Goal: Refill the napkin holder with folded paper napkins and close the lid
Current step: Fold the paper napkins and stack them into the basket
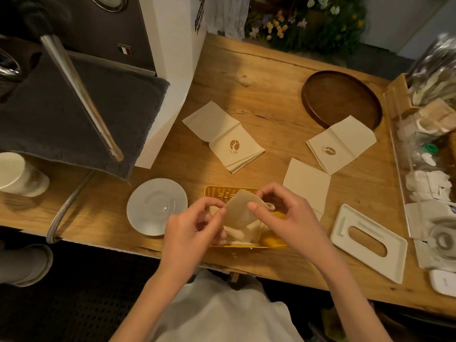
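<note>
Wooden counter [271, 77] carries the yellow napkin holder [229, 192] at its near edge, and just above it the left hand [190, 230] and right hand [283, 215] each pinch an edge of one folded napkin [240, 212]. Done well, I judge, the fold stays flat and square and goes down low enough for the white lid [345, 228], lying apart at the right, to shut. Beyond, the left napkin stack [223, 137] and right napkin stack [341, 144] show a brown tree emblem, lettering too small to read; the grey machine [98, 33] bears an Italian-flag badge [125, 50].
</note>
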Action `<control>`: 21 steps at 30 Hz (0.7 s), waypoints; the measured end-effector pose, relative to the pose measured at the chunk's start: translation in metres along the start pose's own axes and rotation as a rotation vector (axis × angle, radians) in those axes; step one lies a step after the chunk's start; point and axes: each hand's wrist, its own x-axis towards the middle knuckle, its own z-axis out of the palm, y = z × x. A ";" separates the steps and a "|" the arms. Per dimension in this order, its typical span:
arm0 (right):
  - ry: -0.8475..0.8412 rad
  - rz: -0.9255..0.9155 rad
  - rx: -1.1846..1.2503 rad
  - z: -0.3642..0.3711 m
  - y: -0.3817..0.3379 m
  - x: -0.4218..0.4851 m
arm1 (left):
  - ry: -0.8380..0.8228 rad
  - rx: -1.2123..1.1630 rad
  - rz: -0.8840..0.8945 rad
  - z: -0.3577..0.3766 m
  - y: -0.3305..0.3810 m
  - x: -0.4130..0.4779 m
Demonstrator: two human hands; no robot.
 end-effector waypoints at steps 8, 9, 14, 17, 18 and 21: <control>-0.040 -0.090 -0.087 -0.001 -0.006 -0.007 | -0.010 0.064 0.031 -0.001 0.001 0.001; -0.019 -0.106 -0.113 0.000 -0.005 -0.008 | -0.009 0.066 0.033 0.000 0.002 0.001; 0.036 -0.140 -0.127 0.001 -0.004 -0.010 | 0.001 0.088 0.039 0.001 0.001 0.001; 0.042 -0.163 -0.134 0.001 -0.007 -0.009 | -0.009 0.089 0.033 0.002 0.000 0.002; 0.047 -0.175 -0.140 0.001 -0.007 -0.008 | -0.013 0.091 0.034 0.002 -0.001 0.002; 0.066 -0.201 -0.147 0.002 -0.009 -0.008 | -0.024 0.084 0.029 0.002 -0.001 0.001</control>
